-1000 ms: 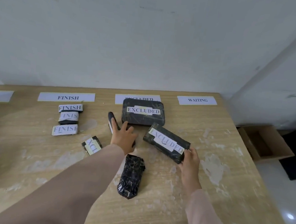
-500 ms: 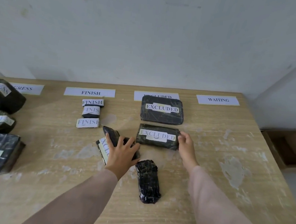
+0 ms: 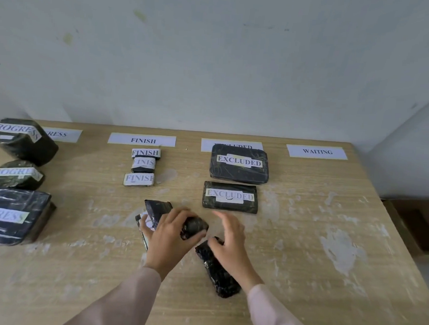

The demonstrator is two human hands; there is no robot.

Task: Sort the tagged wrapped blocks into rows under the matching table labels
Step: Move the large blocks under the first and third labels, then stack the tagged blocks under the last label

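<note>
Paper labels lie along the table's far edge: FINISH [image 3: 142,139], EXCLUDED [image 3: 205,144] half hidden, WAITING [image 3: 317,151]. Three small FINISH blocks [image 3: 139,179] sit in a row under their label. Two EXCLUDED blocks lie under theirs, a large one [image 3: 239,169] and a smaller one [image 3: 230,201]. My left hand [image 3: 171,237] wraps round a black wrapped block [image 3: 195,227], which lies over a small tagged block [image 3: 143,222]. My right hand [image 3: 231,246] has its fingers spread, thumb touching the top end of a long black block [image 3: 220,275] whose tag is hidden.
Three big PROGRESS blocks [image 3: 11,215] stand at the left under a partly hidden label [image 3: 62,134]. The table [image 3: 329,244] ends at the right, where a cardboard box [image 3: 415,225] sits on the floor. A wall runs behind the labels.
My right hand set the second EXCLUDED block down under the first, let go and drew back to the long black block. My left hand closed round its block.
</note>
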